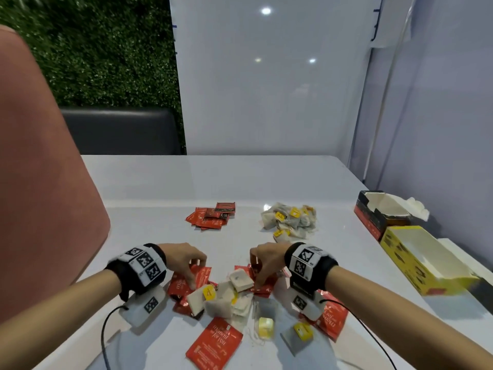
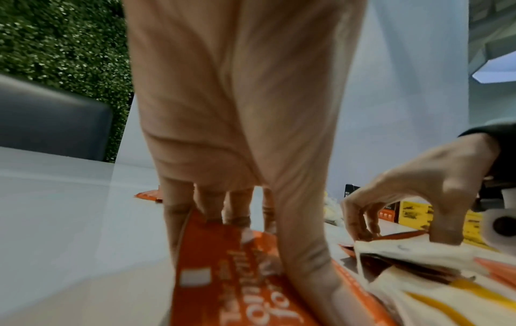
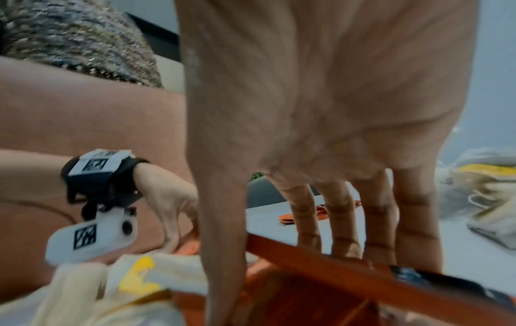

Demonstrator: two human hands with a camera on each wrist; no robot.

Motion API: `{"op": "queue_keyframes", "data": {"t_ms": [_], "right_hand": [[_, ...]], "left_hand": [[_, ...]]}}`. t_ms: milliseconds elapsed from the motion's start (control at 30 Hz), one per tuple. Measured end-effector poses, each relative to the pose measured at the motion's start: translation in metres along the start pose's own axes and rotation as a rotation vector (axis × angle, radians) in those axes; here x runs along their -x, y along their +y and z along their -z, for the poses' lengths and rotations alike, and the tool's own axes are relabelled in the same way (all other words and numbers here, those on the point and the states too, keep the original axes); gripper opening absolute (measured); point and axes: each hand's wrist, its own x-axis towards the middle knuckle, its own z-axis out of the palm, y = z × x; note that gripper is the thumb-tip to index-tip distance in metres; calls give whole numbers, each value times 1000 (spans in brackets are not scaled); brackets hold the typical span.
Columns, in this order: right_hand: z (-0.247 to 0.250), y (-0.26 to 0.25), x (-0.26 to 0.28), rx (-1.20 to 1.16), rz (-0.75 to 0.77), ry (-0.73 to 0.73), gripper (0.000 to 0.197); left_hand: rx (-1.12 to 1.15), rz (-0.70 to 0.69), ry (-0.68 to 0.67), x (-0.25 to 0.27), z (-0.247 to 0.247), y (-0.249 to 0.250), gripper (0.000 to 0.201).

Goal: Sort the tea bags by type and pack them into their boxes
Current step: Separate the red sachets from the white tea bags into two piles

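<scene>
A mixed pile of red sachets and white tea bags with yellow tags [image 1: 229, 295] lies at the near edge of the white table [image 1: 160, 198]. My left hand [image 1: 194, 273] pinches a red sachet [image 2: 217, 286] at the pile's left side, fingers behind its top edge and thumb in front. On the pile's right side my right hand [image 1: 257, 273] pinches another red sachet [image 3: 335, 278] the same way. Farther back lie a sorted heap of red sachets [image 1: 212, 216] and a sorted heap of white tea bags [image 1: 290, 220].
Two open boxes stand at the table's right edge: a black and red box [image 1: 381, 212] and, nearer, a yellow box [image 1: 421, 260]. A pink-clad person [image 1: 40, 169] fills the left side. Loose sachets [image 1: 214, 345] and tags lie at the front edge.
</scene>
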Motion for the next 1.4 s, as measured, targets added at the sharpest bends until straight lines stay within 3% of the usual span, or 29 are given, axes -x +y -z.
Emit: {"op": "queue_keyframes", "data": {"t_ms": [233,467,667,833,967,1100,1200,1300,1400], "right_hand": [[-6,0,7,-100,20,44,59],[7,16,18,-308,48,75,32],[39,30,30,-444,104,112,31],[90,18,38,-654,190,231,29],[133,-4,8,-747,246,350,17],[154,-16,-44,-875,166,468,22],[141,-16,-85,-1001,48,439,7],[124,-15,-116,-1069,-48,379,17],[112,-21,-132,-1164,-83,348,14]], "left_hand": [[113,-11,142,25,17,-4,36],[288,-32,235,42,35,-13,29],[549,-52,274,57,65,-27,22],[616,35,414,35,86,-40,22],[674,218,535,-16,87,-60,29],[707,349,579,-60,79,-64,32],[684,379,514,-77,66,-65,40],[678,392,459,-73,58,-74,62],[675,366,471,-43,55,-81,61]]}}
